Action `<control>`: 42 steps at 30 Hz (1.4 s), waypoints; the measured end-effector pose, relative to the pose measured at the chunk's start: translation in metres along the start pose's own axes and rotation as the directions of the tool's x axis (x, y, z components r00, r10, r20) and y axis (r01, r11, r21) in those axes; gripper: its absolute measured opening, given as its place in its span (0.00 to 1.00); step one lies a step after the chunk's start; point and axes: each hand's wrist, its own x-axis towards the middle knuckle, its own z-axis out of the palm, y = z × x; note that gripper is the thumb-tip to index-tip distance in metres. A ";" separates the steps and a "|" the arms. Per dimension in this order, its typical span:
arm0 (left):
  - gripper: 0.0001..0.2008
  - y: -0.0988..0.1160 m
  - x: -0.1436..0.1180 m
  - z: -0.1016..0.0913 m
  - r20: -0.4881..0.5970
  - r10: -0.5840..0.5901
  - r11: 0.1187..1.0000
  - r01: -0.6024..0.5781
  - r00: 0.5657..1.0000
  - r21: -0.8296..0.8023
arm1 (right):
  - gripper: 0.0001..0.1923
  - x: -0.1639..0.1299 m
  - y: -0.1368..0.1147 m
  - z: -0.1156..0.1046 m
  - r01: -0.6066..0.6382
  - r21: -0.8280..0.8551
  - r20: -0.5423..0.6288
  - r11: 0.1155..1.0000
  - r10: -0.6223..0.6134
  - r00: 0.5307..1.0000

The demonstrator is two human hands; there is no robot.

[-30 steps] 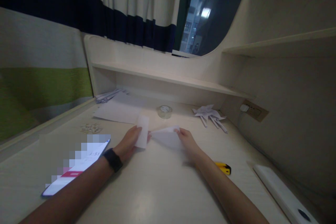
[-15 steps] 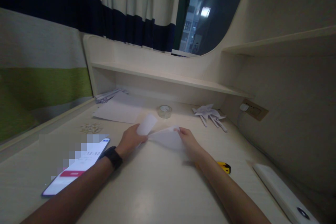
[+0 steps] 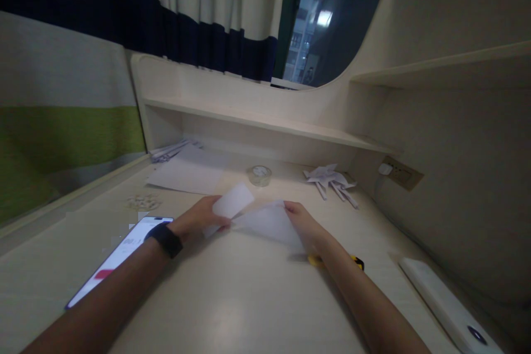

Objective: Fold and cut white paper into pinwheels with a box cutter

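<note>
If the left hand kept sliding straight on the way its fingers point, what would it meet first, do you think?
The left hand points ahead and slightly right, so beyond the paper it pinches it would probably meet the tape roll first, though depth is unclear.

Phone (image 3: 120, 254) screen lit, writing too blurred; no text readable.

Head cam, fwd-down over desk (image 3: 249, 298)

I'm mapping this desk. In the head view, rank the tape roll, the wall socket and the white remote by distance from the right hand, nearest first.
From the right hand:
1. Tape roll, just beyond it, toward the shelf.
2. Wall socket, farther right on the side panel.
3. White remote, at the desk's right edge, toward the person.
</note>
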 end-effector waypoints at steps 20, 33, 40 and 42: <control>0.17 0.021 -0.002 0.013 -0.235 -0.129 0.741 -0.064 0.963 -0.669 | 0.23 -0.060 -0.017 0.068 0.675 -0.585 0.559 0.450 -0.379 0.738; 0.16 0.031 0.017 0.066 0.367 0.108 0.941 0.025 0.924 -0.339 | 0.25 -0.005 -0.011 0.005 0.065 0.210 -0.298 0.976 0.001 0.955; 0.15 0.018 0.018 0.051 -0.049 0.061 0.982 -0.068 0.997 -0.177 | 0.17 -0.016 0.010 -0.019 -0.019 0.209 -0.192 0.978 0.060 0.979; 0.15 0.015 0.018 0.049 -0.137 0.070 0.981 -0.093 0.988 -0.170 | 0.17 -0.015 0.014 -0.015 -0.025 0.227 -0.157 0.974 0.062 0.986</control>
